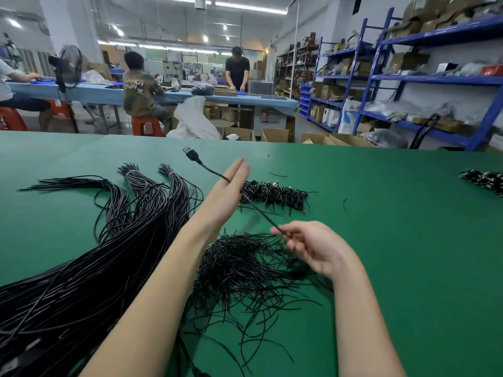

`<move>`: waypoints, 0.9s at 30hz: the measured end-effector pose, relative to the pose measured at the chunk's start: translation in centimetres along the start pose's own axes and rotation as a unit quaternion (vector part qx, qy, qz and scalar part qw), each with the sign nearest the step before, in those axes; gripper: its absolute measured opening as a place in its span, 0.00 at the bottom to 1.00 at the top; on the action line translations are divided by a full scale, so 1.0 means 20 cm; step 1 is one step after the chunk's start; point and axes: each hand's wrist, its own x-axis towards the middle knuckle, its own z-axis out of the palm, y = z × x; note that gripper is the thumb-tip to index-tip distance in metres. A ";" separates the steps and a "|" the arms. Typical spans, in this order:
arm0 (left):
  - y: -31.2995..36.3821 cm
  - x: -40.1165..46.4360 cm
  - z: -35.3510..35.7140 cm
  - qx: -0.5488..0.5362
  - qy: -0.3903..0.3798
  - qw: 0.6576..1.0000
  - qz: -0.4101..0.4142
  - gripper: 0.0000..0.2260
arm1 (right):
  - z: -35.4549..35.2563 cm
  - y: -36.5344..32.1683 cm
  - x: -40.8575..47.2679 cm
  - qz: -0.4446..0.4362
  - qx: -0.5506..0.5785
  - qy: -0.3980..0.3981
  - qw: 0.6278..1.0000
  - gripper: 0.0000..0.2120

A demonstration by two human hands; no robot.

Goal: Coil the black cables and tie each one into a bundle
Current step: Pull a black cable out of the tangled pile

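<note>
A single black cable is stretched taut in the air above the middle of the green desk, between the person's two hands. The left hand is raised with its fingers straight and pressed together, pointing toward the far edge; the cable passes behind them near the fingertips, and its USB plug sticks out beyond the hand toward the far edge. Whether the thumb clamps the cable I cannot tell. The right hand sits nearer the near edge, fingers loosely curled, pinching the cable at its fingertips. Under the hands lies a loose heap of short black ties. Toward the left edge a thick mass of long black cables runs to the near-left corner, its far ends gathered in tied groups. Beyond the hands sits a pile of finished bundles, and more bundles lie at the right edge
</note>
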 end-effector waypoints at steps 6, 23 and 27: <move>-0.09 0.03 0.01 -0.114 -0.018 0.993 0.003 0.21 | 0.08 -0.05 -0.03 -0.227 -0.391 0.192 0.871 0.17; 0.02 -0.02 -0.03 -0.325 -0.188 0.927 -0.001 0.32 | 0.15 0.06 0.10 -0.214 -0.217 -0.187 0.934 0.12; 0.05 -0.07 -0.09 -0.183 -0.335 0.924 -0.018 0.35 | 0.13 -0.03 0.15 -0.239 -0.386 -0.158 0.877 0.13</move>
